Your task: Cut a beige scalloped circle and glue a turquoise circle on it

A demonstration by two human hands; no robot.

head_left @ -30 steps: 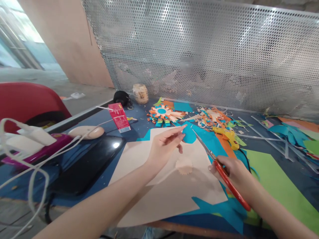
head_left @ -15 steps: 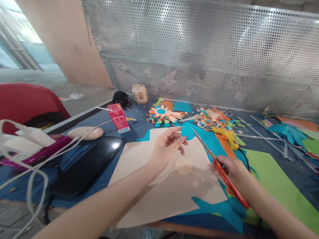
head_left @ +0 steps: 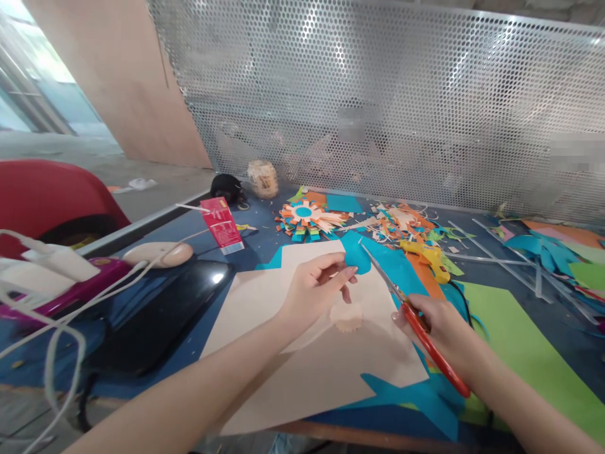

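My left hand (head_left: 314, 289) hovers over a large beige paper sheet (head_left: 302, 372), its fingers loosely curled and apart, with nothing visible in them. Just below its fingertips a small scalloped beige paper circle (head_left: 346, 316) lies on the sheet. My right hand (head_left: 442, 331) is closed round the red handles of a pair of scissors (head_left: 416, 325). The blades point up and left, over blue paper (head_left: 397, 268), and their tip is close to my left fingertips.
A paper flower (head_left: 305, 217), coloured scraps and a yellow glue gun (head_left: 431, 257) lie near the perforated metal screen (head_left: 378, 94). Green paper (head_left: 520, 353) lies on the right. On the left are a black tablet (head_left: 165, 315), a red carton (head_left: 220, 224), white cables and a red chair (head_left: 47, 195).
My left fingers have curled in from a stretched-out pose and the hand has sunk slightly toward the sheet. The right hand and scissors have barely shifted.
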